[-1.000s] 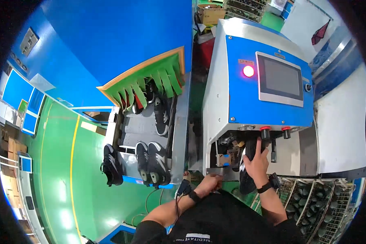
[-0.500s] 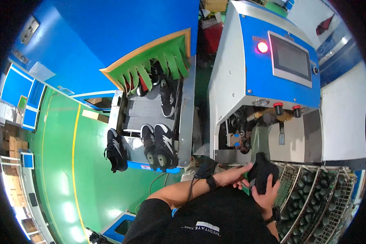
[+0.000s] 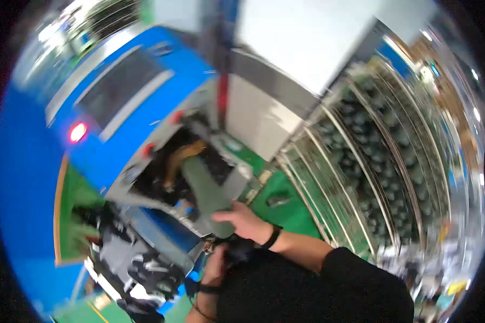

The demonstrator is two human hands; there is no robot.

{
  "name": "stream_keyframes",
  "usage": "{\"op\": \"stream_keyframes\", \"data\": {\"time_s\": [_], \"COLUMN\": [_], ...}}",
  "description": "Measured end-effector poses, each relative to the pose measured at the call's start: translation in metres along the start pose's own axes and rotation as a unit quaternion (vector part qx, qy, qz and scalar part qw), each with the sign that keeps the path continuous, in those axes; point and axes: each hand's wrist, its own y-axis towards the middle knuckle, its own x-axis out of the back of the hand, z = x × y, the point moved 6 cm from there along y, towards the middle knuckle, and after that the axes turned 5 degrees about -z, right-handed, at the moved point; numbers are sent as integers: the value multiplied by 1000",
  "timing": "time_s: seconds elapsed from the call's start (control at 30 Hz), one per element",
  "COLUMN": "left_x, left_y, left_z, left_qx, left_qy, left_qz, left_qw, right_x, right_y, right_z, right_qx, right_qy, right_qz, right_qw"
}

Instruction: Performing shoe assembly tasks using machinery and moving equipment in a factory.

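Note:
A grey-green shoe last (image 3: 202, 188) slants out of the machine's opening toward me, blurred by motion. My right hand (image 3: 248, 223) is closed at its near end, with the thumb across the front and the other fingers hidden. Just below, a dark shoe (image 3: 240, 250) lies between my hands, partly lost against my black shirt. Beside it my left hand (image 3: 215, 265) is smeared, its fingers curled against the shoe's left side.
The blue and white machine (image 3: 188, 75) with a lit red lamp (image 3: 78, 132) stands ahead to the left. Several black shoes (image 3: 151, 269) rest on a conveyor at lower left. A wire rack (image 3: 312, 183) with several dark lasts (image 3: 361, 140) fills the right.
My view has swung to the right, so the machine now appears further left and the rack larger. My right hand has come to the last's near end; the dark shoe sits lower, near my shirt.

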Motion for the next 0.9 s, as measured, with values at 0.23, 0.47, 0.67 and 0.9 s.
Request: {"op": "stream_keyframes", "data": {"time_s": [0.23,0.47,0.67,0.9], "left_x": [-2,-33,-33,-39], "left_y": [2,7,-19,2], "left_z": [15,29,36,46], "left_qx": [28,94,84,19], "left_qy": [-239,-87,44,256], "left_qz": [-46,-152,-162,-91], "left_qw": [970,980,982,962], "right_x": [164,420,562,632], "right_y": [-57,-26,12,4], "right_z": [16,-125,-166,-156], "right_qx": [-79,-308,-107,19], "right_qy": [-237,-309,10,234], "right_qz": [37,-196,-526,-525], "right_qw": [968,878,843,818]}}
